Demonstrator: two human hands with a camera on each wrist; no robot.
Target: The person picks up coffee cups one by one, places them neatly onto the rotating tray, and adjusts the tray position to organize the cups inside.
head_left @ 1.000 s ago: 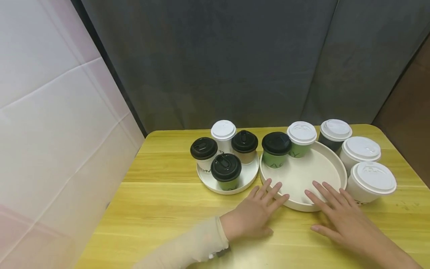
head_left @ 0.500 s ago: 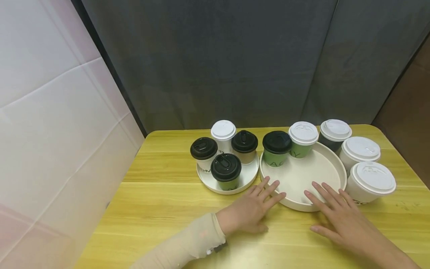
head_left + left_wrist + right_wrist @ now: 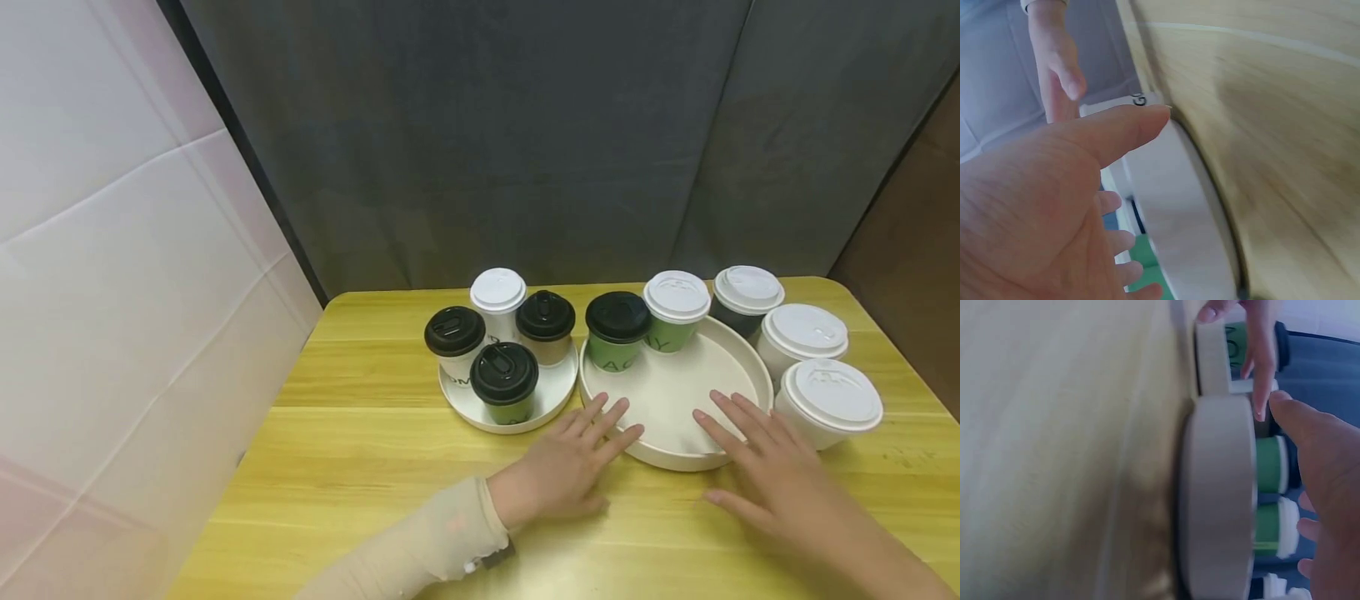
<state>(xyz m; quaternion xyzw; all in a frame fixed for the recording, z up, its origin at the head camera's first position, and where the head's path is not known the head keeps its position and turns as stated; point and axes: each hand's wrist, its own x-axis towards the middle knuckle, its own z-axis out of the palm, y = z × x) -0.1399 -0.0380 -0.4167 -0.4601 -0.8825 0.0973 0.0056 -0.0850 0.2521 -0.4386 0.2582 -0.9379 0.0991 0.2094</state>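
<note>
A large cream round tray (image 3: 675, 396) sits on the table, with a black-lidded green paper cup (image 3: 617, 333) and a white-lidded green paper cup (image 3: 673, 312) on its far side. My left hand (image 3: 562, 475) reaches over the tray's near-left rim, fingers spread and nothing in its grasp. Over the near-right rim, my right hand (image 3: 780, 475) is spread the same way, beside a white-lidded cup (image 3: 832, 400). In the right wrist view, the tray's side wall (image 3: 1219, 494) stands left of my right hand (image 3: 1341, 481). The left wrist view has the tray wall (image 3: 1169, 200) beyond my left thumb.
Left of the tray, a smaller white plate (image 3: 551, 408) carries several lidded cups, among them a black-lidded green one (image 3: 506, 383). Two more white-lidded cups, one dark (image 3: 742, 300) and one white (image 3: 802, 337), stand right of the tray. A dark partition (image 3: 487, 142) rises behind the table.
Both green cups on the tray shifted slightly during the first half second. My right hand has since moved a little right and away from me; my left hand went slightly left, then back.
</note>
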